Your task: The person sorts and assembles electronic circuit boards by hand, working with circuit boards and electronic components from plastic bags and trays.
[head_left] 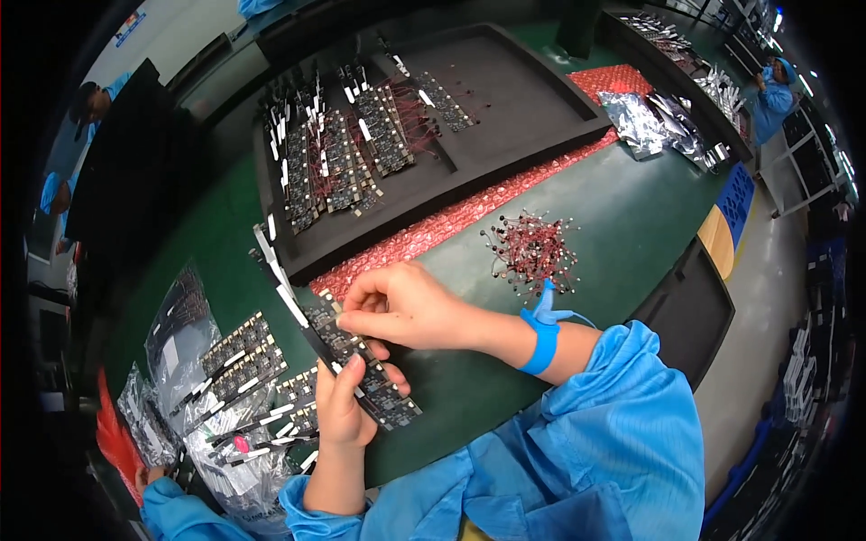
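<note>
My left hand [345, 401] grips a long dark circuit board [393, 408] from below, thumb on its face and fingers around the far edge. A black flat cable [311, 339] with white strips runs along the board and sticks out past its upper end. My right hand [410, 308] is closed in a pinch over the board's upper part, thumb and forefinger at its surface. Whatever lies between those fingertips is too small or hidden to make out. A blue wrist strap [543, 347] circles my right wrist. Right of the hands lies a pile of small red-and-black wired parts [534, 252].
A black divided tray [505, 135] holds several boards with red wires, on red bubble wrap [406, 236]. More boards [244, 361] and clear plastic bags [185, 311] lie at left. Silvery bags [639, 124] sit far right. Another person's sleeve [185, 512] shows at lower left.
</note>
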Available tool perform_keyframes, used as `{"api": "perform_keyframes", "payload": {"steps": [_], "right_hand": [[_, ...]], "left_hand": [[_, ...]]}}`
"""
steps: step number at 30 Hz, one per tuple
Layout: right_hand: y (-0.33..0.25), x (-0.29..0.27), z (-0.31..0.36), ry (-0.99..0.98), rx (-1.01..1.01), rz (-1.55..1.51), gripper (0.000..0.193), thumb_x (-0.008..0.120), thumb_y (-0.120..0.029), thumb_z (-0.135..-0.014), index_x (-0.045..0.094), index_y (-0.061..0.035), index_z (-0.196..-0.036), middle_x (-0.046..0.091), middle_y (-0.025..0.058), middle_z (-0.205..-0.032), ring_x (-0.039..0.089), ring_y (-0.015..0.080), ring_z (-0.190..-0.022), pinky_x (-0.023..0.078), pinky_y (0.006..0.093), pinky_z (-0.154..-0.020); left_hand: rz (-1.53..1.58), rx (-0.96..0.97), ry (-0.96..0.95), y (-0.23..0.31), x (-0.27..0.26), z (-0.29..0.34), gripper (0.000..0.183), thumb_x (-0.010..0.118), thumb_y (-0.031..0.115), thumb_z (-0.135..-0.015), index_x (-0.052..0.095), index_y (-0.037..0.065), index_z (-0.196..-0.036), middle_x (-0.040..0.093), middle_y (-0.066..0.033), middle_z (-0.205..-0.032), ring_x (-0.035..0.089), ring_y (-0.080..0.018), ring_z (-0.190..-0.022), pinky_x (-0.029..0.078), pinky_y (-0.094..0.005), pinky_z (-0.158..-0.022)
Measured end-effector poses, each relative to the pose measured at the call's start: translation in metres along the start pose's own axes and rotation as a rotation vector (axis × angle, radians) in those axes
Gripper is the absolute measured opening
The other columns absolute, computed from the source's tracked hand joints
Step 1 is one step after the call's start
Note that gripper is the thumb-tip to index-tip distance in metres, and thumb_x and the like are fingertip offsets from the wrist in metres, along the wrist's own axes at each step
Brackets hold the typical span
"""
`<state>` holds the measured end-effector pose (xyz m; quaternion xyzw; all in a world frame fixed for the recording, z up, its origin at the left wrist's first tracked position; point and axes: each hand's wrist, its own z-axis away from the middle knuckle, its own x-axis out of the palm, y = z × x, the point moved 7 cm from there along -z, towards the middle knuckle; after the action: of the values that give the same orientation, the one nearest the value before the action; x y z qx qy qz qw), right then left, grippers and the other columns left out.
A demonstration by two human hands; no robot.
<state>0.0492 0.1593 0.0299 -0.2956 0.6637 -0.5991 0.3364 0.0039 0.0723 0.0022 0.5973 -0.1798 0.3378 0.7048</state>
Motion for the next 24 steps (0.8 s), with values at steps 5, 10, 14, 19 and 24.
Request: {"api": "perform_keyframes", "payload": {"steps": [5, 10, 14, 19, 24], "right_hand": [[-0.053, -0.06, 0.014, 0.272, -0.472, 0.655, 0.018, 0.056, -0.008, -0.062, 0.052, -0.0019, -0.078, 0.053, 0.0094, -0.074, 0.051, 0.0202, -0.069, 0.04, 0.0275, -0.061], [-0.021, -0.098, 0.033, -0.099, -0.116, 0.903, 0.013, 0.055, -0.009, -0.062, 0.051, -0.0028, -0.073, 0.051, 0.0079, -0.068, 0.05, 0.0233, -0.065, 0.039, 0.0296, -0.057], [0.001, -0.094, 0.032, -0.265, 0.01, 0.985, 0.013, 0.057, -0.012, -0.061, 0.052, -0.0068, -0.071, 0.046, 0.0052, -0.061, 0.045, 0.0208, -0.064, 0.035, 0.0306, -0.059], [0.012, -0.094, 0.031, -0.296, 0.103, 1.031, 0.011, 0.058, -0.012, -0.06, 0.052, -0.0062, -0.068, 0.046, 0.0046, -0.062, 0.044, 0.0198, -0.067, 0.034, 0.0295, -0.063], [-0.003, -0.117, 0.027, 0.032, 0.015, 0.627, 0.008, 0.056, -0.009, -0.064, 0.052, -0.0027, -0.068, 0.051, 0.0024, -0.066, 0.046, 0.0108, -0.064, 0.036, 0.0238, -0.059]], "left_hand": [[0.016, -0.007, 0.124, 0.009, -0.01, 0.003, 0.021, 0.036, 0.009, -0.076, 0.033, 0.001, -0.095, 0.046, -0.012, -0.075, 0.051, -0.0191, -0.057, 0.046, -0.0307, -0.049], [0.034, -0.074, 0.088, 0.003, -0.007, 0.002, 0.022, 0.037, 0.009, -0.076, 0.036, -0.002, -0.094, 0.047, -0.0111, -0.074, 0.053, -0.0196, -0.059, 0.047, -0.0325, -0.051], [-0.007, -0.112, 0.048, 0.002, -0.004, 0.002, 0.023, 0.038, 0.009, -0.075, 0.038, -0.004, -0.094, 0.048, -0.0093, -0.073, 0.054, -0.0196, -0.06, 0.047, -0.0321, -0.053], [-0.012, -0.151, 0.029, -0.001, -0.004, 0.0, 0.025, 0.043, 0.006, -0.072, 0.039, -0.004, -0.094, 0.048, -0.0067, -0.072, 0.054, -0.0191, -0.062, 0.046, -0.0309, -0.057], [-0.008, -0.16, 0.022, 0.0, -0.003, 0.002, 0.024, 0.044, 0.004, -0.071, 0.04, -0.004, -0.094, 0.048, -0.0058, -0.072, 0.054, -0.0187, -0.062, 0.046, -0.0306, -0.058]]}}
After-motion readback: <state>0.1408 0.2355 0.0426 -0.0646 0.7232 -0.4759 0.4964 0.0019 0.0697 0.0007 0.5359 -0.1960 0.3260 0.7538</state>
